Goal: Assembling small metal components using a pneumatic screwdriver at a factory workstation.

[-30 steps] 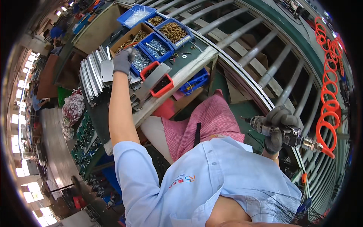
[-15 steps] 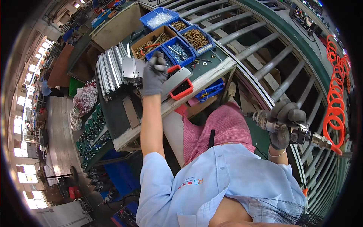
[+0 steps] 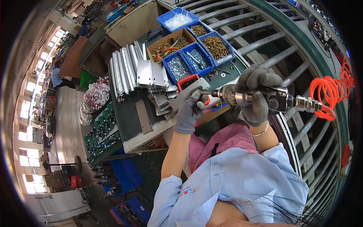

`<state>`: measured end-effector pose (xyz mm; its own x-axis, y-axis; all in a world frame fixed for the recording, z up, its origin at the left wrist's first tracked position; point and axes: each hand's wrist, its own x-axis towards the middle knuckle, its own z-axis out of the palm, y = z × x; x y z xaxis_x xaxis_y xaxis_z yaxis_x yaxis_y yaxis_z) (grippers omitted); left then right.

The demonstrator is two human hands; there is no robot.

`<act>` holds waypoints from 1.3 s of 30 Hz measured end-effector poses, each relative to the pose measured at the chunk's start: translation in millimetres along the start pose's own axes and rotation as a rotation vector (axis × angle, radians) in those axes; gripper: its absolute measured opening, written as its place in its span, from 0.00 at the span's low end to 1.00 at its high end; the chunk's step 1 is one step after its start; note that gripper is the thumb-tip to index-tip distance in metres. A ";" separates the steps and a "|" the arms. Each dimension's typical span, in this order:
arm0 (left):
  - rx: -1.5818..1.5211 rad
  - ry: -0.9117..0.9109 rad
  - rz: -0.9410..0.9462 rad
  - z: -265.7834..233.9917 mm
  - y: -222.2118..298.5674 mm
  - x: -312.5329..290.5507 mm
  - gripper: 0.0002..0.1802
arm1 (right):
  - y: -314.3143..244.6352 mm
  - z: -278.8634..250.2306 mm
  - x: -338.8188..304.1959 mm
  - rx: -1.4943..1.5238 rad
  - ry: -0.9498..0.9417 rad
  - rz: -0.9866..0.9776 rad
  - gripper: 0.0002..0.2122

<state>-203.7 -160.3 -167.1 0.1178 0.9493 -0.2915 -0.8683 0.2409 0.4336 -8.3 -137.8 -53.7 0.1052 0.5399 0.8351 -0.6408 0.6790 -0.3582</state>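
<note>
My right hand (image 3: 260, 99), in a grey glove, is wrapped round an air screwdriver (image 3: 235, 95) held level, its bit pointing left. My left hand (image 3: 188, 115), gloved too, is closed with its fingertips at the end of the bit; whatever they pinch is too small to make out. Just beyond the left hand, a flat metal plate (image 3: 180, 99) lies over the red bins (image 3: 187, 80) near the bench edge. Blue bins (image 3: 177, 67) of silvery screws and a blue bin (image 3: 215, 47) of brass-coloured screws stand farther back.
Long metal strips (image 3: 124, 72) and a stack of bracket plates (image 3: 151, 73) lie left on the bench. An orange coiled hose (image 3: 321, 92) runs from the screwdriver. A roller conveyor (image 3: 264, 43) borders the bench on the right. Circuit boards (image 3: 102, 130) are at lower left.
My left hand has come back from the bins toward me and to the right. My right hand has raised the screwdriver leftward, so its bit now meets the left fingertips.
</note>
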 end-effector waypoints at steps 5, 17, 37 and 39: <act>-0.019 -0.029 -0.005 0.4 9.4 -0.4 0.09 | 22.5 -2.8 -4.4 0.000 -0.011 0.072 0.16; 0.243 -0.092 0.084 15.0 18.2 12.6 0.12 | 43.4 -7.0 -1.4 -0.038 0.074 0.158 0.16; 1.679 0.253 0.411 -12.3 12.1 83.3 0.11 | 159.1 -32.6 9.1 -0.474 -0.054 0.501 0.11; 1.614 0.240 0.448 -17.8 12.3 86.3 0.11 | 167.1 -29.3 10.5 -0.454 -0.038 0.523 0.12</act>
<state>-212.7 -79.0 -202.0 -0.1852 0.9819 0.0388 0.5492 0.0707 0.8327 -92.1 -4.1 -117.0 -0.1629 0.8410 0.5159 -0.2180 0.4793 -0.8501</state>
